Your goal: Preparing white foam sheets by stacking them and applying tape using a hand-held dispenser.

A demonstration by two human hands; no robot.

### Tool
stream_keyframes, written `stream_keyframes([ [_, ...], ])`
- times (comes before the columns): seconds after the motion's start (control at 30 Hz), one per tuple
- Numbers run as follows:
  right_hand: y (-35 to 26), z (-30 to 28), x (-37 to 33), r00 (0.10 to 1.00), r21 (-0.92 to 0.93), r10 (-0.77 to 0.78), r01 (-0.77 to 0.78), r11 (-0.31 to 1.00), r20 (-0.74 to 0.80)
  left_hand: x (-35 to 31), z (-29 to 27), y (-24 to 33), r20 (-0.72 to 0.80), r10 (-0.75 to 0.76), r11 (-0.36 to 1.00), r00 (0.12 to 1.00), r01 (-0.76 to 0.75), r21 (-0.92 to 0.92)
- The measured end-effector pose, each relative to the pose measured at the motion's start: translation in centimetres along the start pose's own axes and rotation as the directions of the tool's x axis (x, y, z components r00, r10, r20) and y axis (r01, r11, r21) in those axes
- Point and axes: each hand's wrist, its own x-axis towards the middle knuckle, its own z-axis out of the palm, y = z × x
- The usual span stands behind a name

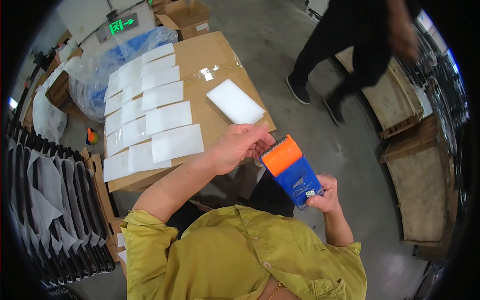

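Observation:
My right hand [326,195] grips the lower end of a blue and orange tape dispenser [299,181], held tilted in front of my body. At its upper end, a toothed cutting edge lies beside my left hand [239,146]. The left fingers are curled together there; anything thin between them is too small to make out. Beyond that hand, a stack of white foam sheets [234,99] rests on a large cardboard box [200,50]. More white foam sheets [172,144] lie in overlapping rows over the box's left part.
A person in dark clothes [335,45] walks at the upper right, blurred. Wooden crates [422,185] stand along the right. Black frames with grey sheets between them [55,200] fill the lower left. Clear plastic wrap [92,75] and an open carton [187,17] are behind the box.

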Motion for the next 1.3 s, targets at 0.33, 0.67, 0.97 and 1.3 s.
stream_keyframes([
  [0.33, -2.3, -2.4, 0.7, 0.955, 0.009, 0.296, -0.296, 0.955, 0.002, 2.8, -4.0, 2.0, -0.360, 0.357, 0.890, 0.862, -0.196, 0.412],
  [0.67, -1.4, -1.8, 8.7, 0.867, 0.002, 0.498, -0.498, 0.867, 0.001, 7.8, -11.3, 1.2, -0.152, 0.817, 0.131, 0.557, 0.078, 0.988],
  [0.97, -0.9, -1.3, 8.5, 0.821, 0.077, 0.571, -0.569, 0.819, 0.008, 2.7, -9.5, -0.6, -0.318, 0.808, 0.438, 0.496, -0.142, 0.888],
  [1.3, -1.8, 0.0, 4.7, 0.812, 0.188, 0.583, -0.577, 0.795, 0.028, 1.8, -3.8, -5.9, -0.195, -0.141, 0.946, 0.971, 0.074, -0.316],
])
